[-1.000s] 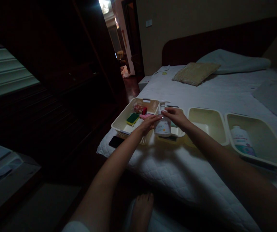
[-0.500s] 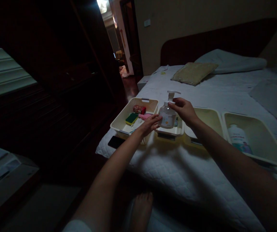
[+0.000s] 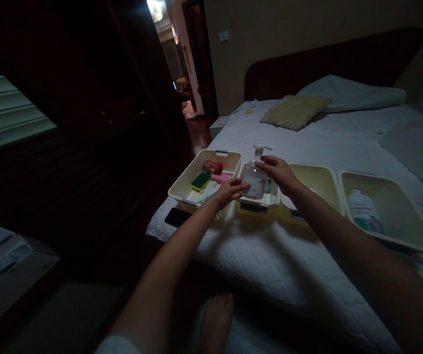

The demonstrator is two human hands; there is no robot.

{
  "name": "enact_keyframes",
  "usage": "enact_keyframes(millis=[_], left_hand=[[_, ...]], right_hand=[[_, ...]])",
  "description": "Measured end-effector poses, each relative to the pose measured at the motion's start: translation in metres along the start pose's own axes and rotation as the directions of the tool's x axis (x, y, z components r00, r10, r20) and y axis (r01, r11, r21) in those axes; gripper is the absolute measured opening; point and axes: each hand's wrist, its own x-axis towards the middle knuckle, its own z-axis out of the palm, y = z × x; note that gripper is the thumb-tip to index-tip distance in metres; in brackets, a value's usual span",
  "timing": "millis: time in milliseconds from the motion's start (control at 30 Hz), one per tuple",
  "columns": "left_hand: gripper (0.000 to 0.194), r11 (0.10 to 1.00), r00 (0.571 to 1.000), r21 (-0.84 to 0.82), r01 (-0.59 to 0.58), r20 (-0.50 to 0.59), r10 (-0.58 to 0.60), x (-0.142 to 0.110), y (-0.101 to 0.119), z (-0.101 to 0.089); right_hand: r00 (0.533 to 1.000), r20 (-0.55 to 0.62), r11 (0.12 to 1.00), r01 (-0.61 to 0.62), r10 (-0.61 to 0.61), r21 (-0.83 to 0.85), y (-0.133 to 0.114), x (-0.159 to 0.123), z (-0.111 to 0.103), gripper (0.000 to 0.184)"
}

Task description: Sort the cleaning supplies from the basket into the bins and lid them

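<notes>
While the clear pump bottle (image 3: 255,184) is held between the hands, long axis near upright, its neck is pinched by the right hand (image 3: 282,173); its lower side is met by the left hand's (image 3: 227,192) fingers, grip closure unclear. Neither hand is nearer. Below them, a cream bin (image 3: 276,199) is seen.

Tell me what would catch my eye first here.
First, the clear pump bottle, held up between the left hand and right hand near the bed's edge. Next, the green-and-yellow sponge in the perforated basket on the left. Farther back, a tan cushion stands out against the pale bedding.
</notes>
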Motion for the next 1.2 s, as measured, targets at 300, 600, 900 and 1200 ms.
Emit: enact_keyframes(millis=[300, 600, 900, 1200], left_hand=[[0.051, 0.999, 1.0, 0.029, 0.02, 0.015, -0.02, 0.002, -0.001, 0.003], [0.046, 0.998, 0.996, 0.041, 0.038, 0.079, -0.042, 0.027, -0.011, 0.039], [0.043, 0.996, 0.964, 0.084, 0.021, 0.264, -0.042, 0.062, -0.019, 0.148], [0.044, 0.995, 0.916, 0.075, 0.069, 0.391, -0.093, 0.098, -0.068, 0.246]], right_hand=[[1.0, -0.01, 0.999, -0.029, 0.029, -0.03, 0.0, -0.003, -0.002, 0.042], [0.995, -0.082, 0.998, -0.051, 0.049, -0.024, -0.001, -0.013, -0.048, 0.04], [0.964, -0.261, 0.992, -0.074, 0.046, -0.101, -0.011, -0.04, -0.162, 0.043], [0.9, -0.429, 0.976, -0.153, 0.074, -0.152, 0.006, -0.074, -0.256, 0.038]])
